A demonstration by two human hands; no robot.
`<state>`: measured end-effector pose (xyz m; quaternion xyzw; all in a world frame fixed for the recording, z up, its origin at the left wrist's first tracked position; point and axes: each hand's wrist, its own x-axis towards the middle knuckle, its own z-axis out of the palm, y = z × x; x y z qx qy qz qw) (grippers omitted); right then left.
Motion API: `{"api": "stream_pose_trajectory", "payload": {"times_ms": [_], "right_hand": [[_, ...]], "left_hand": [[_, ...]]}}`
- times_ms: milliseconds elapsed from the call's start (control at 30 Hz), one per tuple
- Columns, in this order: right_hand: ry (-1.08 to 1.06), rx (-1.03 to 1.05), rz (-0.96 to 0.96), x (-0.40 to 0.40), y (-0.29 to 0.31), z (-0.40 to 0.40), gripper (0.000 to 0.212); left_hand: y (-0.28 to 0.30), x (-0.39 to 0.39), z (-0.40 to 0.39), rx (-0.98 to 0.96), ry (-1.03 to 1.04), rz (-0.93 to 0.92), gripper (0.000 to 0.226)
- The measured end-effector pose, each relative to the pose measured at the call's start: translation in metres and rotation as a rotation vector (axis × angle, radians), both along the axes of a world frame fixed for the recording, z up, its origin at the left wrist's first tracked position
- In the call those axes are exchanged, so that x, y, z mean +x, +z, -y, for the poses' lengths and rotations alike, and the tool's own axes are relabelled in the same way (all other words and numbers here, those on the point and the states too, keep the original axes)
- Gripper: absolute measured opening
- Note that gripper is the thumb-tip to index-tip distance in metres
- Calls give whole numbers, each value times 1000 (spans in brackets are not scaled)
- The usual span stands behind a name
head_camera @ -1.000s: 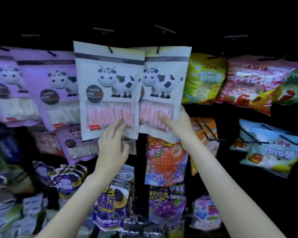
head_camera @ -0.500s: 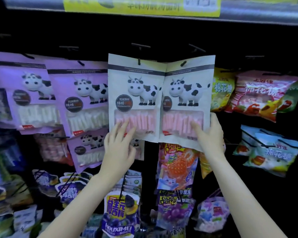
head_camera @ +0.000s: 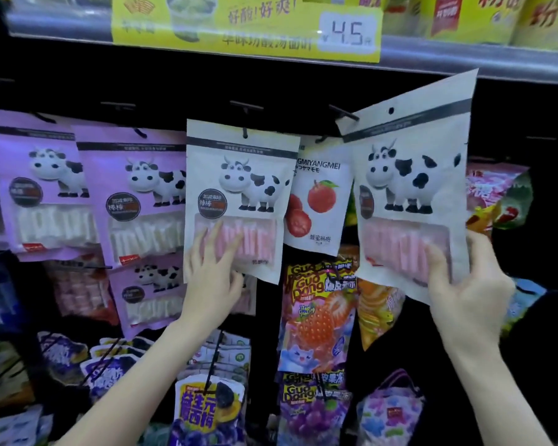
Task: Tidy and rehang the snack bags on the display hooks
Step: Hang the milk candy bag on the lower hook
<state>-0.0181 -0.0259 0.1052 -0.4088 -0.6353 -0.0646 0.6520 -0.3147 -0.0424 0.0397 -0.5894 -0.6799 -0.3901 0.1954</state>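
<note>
Gripping the lower right corner of a white cow-print snack bag (head_camera: 409,194), your right hand (head_camera: 464,294) holds it tilted and off its display hook (head_camera: 343,112), thumb on the front. Your left hand (head_camera: 211,278) rests its straight, spread fingers (head_camera: 229,243) on a matching bag (head_camera: 239,201) hanging from its hook. Between them hangs a red-fruit bag (head_camera: 319,201).

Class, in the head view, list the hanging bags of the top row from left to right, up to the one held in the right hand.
Far-left purple cow bag → second purple cow bag → white cow bag on its hook → red fruit bag → tilted white cow bag in the right hand.
</note>
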Motion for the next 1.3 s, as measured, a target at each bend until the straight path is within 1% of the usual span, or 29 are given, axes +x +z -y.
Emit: {"api": "stream_pose_trajectory", "payload": {"times_ms": [67, 100, 133, 200, 267, 333, 367, 467, 500, 533, 567, 633, 700, 733, 800, 867, 967, 1067, 1133, 1233, 1300], "right_hand": [[-119, 111, 13, -7, -19, 1, 25], [-145, 170, 14, -12, -26, 2, 24], [-136, 207, 9, -18, -30, 5, 22], [-57, 188, -6, -36, -33, 11, 21], [38, 133, 16, -58, -36, 21, 21], [172, 106, 51, -81, -42, 31, 17], [252, 72, 38, -91, -45, 37, 16], [480, -111, -69, -112, -49, 48, 23], [558, -200, -95, -118, -51, 48, 26], [648, -299, -109, -125, -54, 48, 30], [735, -406, -118, -132, -60, 48, 36], [865, -597, -159, -150, -75, 52, 52], [907, -714, -215, -171, -97, 59, 64], [900, -751, -243, -182, -107, 63, 68], [870, -778, -315, -204, -124, 68, 68], [809, -786, -316, -222, -136, 68, 69], [778, -812, -263, -238, -149, 62, 72], [745, -846, -134, -239, -158, 51, 58], [712, -890, -111, -237, -160, 43, 51], [657, -898, -126, -231, -153, 37, 47], [614, -878, -150, -224, -149, 31, 47]], "left_hand": [[-2, -1, 0, 4, -5, -15, 60], [-3, -3, 1, 5, -3, -33, 60], [-4, -5, 2, 5, -4, -53, 59], [-5, -6, 4, 16, -30, -71, 56], [-2, -4, 7, 19, -88, 7, 54], [6, -3, 11, 5, -178, 161, 54], [11, -5, 13, -7, -249, 298, 55], [29, -22, 35, -24, -551, 859, 48], [33, -30, 46, 0, -619, 972, 45], [33, -40, 56, 19, -659, 1025, 45], [30, -50, 66, 22, -679, 1022, 48], [16, -71, 84, -31, -659, 921, 53], [-13, -90, 98, -124, -643, 831, 52], [-28, -99, 103, -168, -637, 825, 53], [-55, -117, 108, -257, -644, 844, 58], [-72, -132, 108, -334, -656, 879, 64], [-80, -146, 101, -371, -639, 893, 67], [-74, -152, 84, -326, -573, 899, 64], [-68, -155, 66, -325, -506, 793, 65], [-64, -149, 41, -329, -459, 517, 48], [-60, -141, 29, -311, -463, 415, 39]]}}
